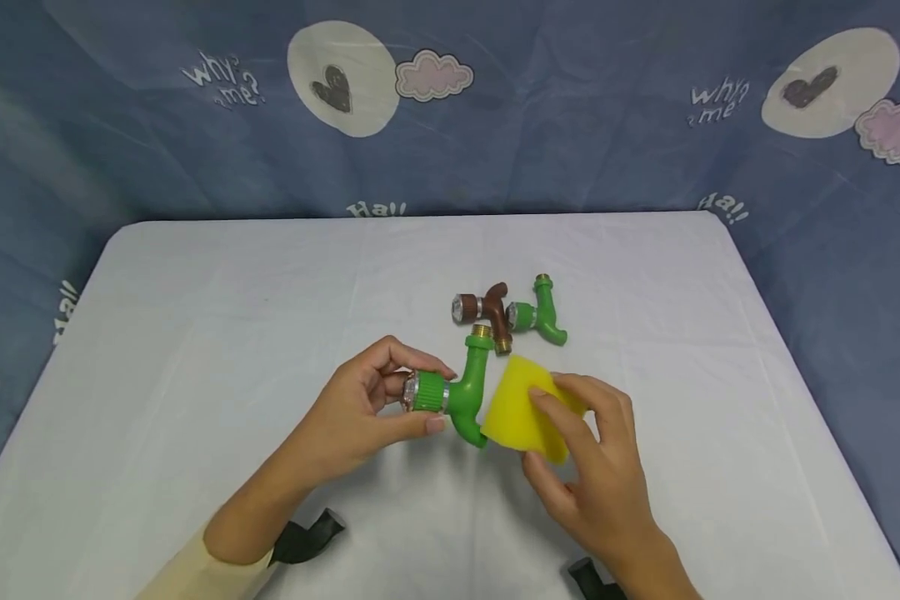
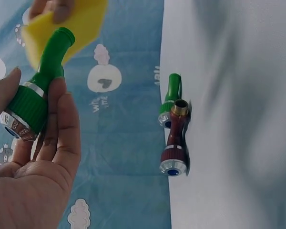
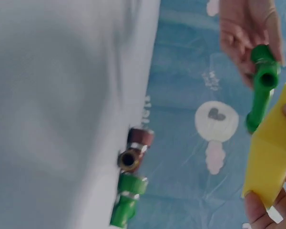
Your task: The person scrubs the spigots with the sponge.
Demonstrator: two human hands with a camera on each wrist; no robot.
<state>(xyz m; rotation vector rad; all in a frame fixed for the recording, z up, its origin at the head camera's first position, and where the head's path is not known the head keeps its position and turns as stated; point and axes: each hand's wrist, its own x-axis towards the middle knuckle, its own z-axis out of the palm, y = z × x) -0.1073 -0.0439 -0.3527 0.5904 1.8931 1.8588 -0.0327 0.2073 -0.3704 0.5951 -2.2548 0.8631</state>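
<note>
My left hand [image 1: 371,408] holds a green tap [image 1: 468,392] by its ribbed knob, fingers behind and thumb in front. The brass threaded end points away from me, and the spout curves down toward me. In my right hand [image 1: 596,458] a yellow sponge [image 1: 521,408] is pinched between thumb and fingers, its near left edge right beside the spout; whether they touch I cannot tell. The left wrist view shows the held tap [image 2: 50,59] with the sponge [image 2: 88,24] behind it. From the right wrist view, the sponge [image 3: 271,148] appears slightly bent.
Beyond my hands, a brown tap [image 1: 497,312] and a second green tap [image 1: 546,312] lie close together on the white-covered table [image 1: 232,317]. A blue printed cloth [image 1: 570,125] hangs behind the table. Dark straps [image 1: 307,537] show near both wrists.
</note>
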